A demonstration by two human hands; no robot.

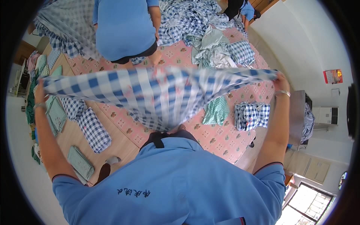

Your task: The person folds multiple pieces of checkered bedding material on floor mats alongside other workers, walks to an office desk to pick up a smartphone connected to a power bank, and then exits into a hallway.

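Observation:
A blue-and-white checked cloth (161,90) is stretched wide between my two hands, its middle sagging toward my waist. My left hand (40,92) grips its left corner, arm reaching far out to the side. On the other side my right hand (281,83), with a bracelet at the wrist, is closed on the right corner. The cloth looks slightly blurred, and its lower folds hang just before my feet. Beneath it lies a pink patterned mat (221,142). A green checked cloth (216,110) rests on the mat under the right half.
Folded blue checked cloths (252,115) sit at the right; others (93,129) lie on the wooden floor at left, near a folded green cloth (80,163). Ahead, a person in blue (125,30) bends beside a large heap of checked cloth (187,22). Another person (246,11) is farther right.

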